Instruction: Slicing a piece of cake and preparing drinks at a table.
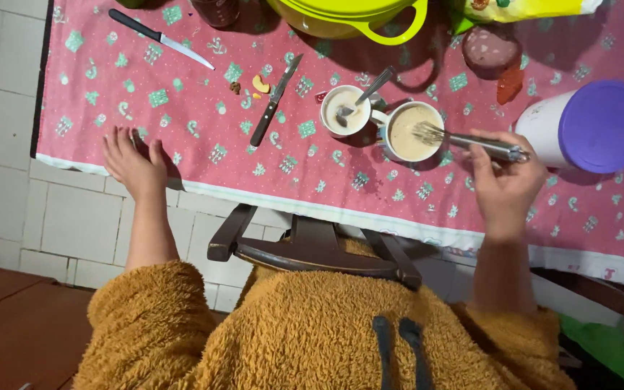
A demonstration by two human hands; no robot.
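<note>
Pink patterned cloth covers the table above a pale tiled floor and a dark wooden chair, and the right hand closes its fingers round the metal handle of a whisk, whose wires dip into the beige batter of a white cup at about 10 o'clock from that hand. At 9 o'clock from this cup, touching it, a second white cup holds a spoon, with a wooden-handled knife further out at 9 o'clock and a purple-lidded tub at 3 o'clock. Well apart near the cloth's edge, the left hand rests flat with fingers spread, holding nothing
</note>
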